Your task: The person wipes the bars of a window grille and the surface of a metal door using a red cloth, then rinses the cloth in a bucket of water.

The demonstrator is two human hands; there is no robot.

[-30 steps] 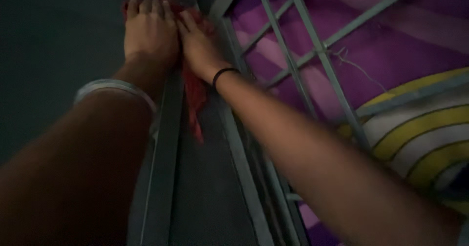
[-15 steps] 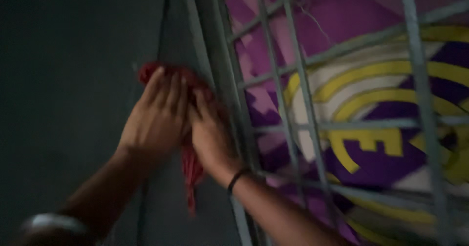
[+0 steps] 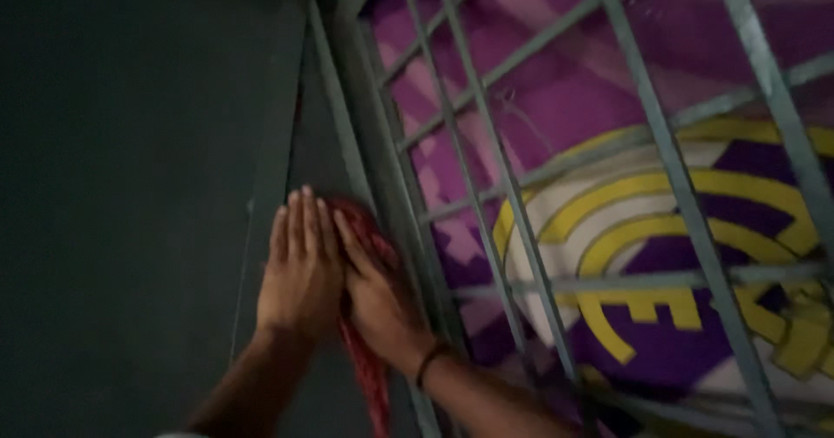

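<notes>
Side by side, both hands press flat on a red cloth (image 3: 369, 238) against a grey frame (image 3: 334, 142): left hand (image 3: 300, 268), right hand (image 3: 378, 299). Fingers are straight, gripping nothing. Just right, a grille (image 3: 486, 169) covers purple fabric (image 3: 565, 99).

A grey frame strip (image 3: 321, 169) beside the metal grille (image 3: 521, 229) carries a red cloth (image 3: 369, 238) — both hands lie flat on it.

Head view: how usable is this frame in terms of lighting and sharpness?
Head view: dim and underexposed, so the wall at left is nearly featureless dark grey. Head view: soft motion blur on the left hand, right hand and red cloth. Head view: the grey metal grille and purple-and-yellow fabric behind it are the brightest parts, still slightly smeared; no glare.
</notes>
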